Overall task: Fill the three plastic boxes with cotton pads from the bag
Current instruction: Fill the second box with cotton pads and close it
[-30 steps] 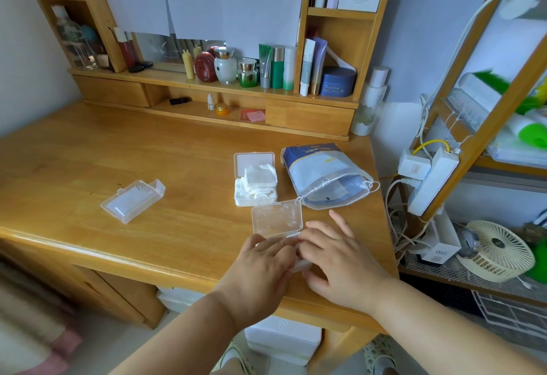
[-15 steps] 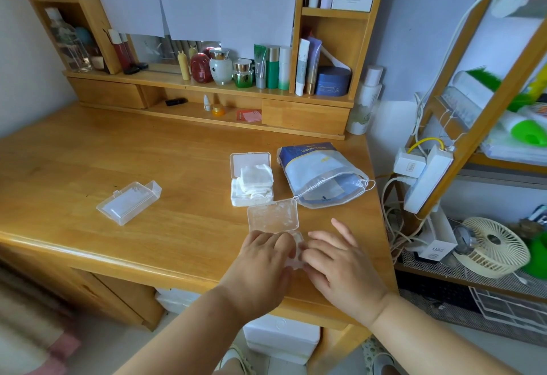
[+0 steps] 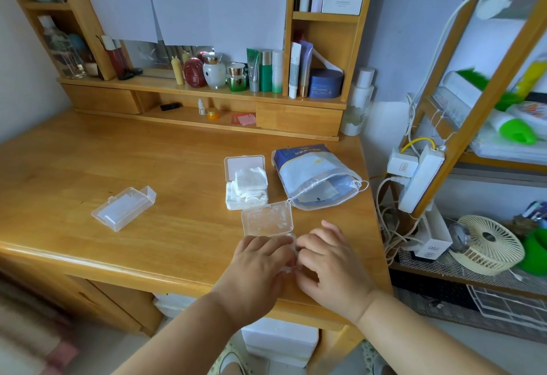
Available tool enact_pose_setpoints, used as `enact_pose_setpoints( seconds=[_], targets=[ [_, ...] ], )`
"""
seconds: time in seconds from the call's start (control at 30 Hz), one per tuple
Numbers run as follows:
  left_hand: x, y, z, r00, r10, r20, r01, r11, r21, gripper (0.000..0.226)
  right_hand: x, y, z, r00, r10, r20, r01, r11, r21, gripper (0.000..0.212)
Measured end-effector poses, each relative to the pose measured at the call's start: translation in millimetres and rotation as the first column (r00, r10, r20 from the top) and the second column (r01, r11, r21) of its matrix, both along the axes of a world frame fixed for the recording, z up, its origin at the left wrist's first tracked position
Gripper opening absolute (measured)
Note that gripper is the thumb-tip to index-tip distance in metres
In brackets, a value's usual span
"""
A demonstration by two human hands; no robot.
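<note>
On the wooden desk [image 3: 88,173], near edge, the left hand [image 3: 257,265] and right hand [image 3: 331,262] press flat-fingered on an open clear box [image 3: 268,220]; their grip is open.

Both forearms bare, no sleeves, watch or rings visible. Left hand [image 3: 260,262] and right hand [image 3: 331,265] bare too. Patterned slippers [image 3: 233,360] at bottom edge of frame.

Open clear box [image 3: 267,218] near desk edge, overfilled box [image 3: 246,182], bag [image 3: 313,177] behind.
</note>
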State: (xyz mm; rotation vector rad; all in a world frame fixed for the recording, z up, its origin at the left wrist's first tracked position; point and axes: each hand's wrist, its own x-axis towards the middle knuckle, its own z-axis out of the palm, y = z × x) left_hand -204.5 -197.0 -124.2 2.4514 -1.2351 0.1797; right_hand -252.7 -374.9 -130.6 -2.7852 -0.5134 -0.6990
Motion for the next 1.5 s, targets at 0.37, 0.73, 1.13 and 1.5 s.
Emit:
enact_pose_setpoints(
  seconds=[0.37, 0.73, 1.13, 1.5],
  targets=[
    [1.7, 7.4, -9.2, 0.997, -0.027, 0.068, 0.027, 1.000, 0.002, 0.030, -5.9, -3.4, -2.1, 1.000, -0.013, -0.003, 0.013, 0.997, -0.072, 0.006],
    [-5.2, 24.9, -8.0, 0.994, 0.059, 0.090, -0.039, 0.978, -0.206, 0.019, -4.9, -4.3, -3.2, 0.999, 0.008, -0.040, -0.009, 1.000, -0.014, 0.009],
    [-9.4, 26.1, -11.8, 0.985, -0.023, 0.169, 0.042, 0.993, -0.107, 0.028, 4.1, -1.8, 7.9, 0.994, 0.029, -0.105, -0.027, 1.000, 0.016, 0.028],
    [-14.1, 30.4, -2.8, 0.994, 0.057, 0.090, -0.048, 0.994, -0.099, 0.031, 3.6, 2.6, 8.0, 0.993, -0.031, -0.117, 0.034, 0.999, 0.023, 0.012]
  ],
)
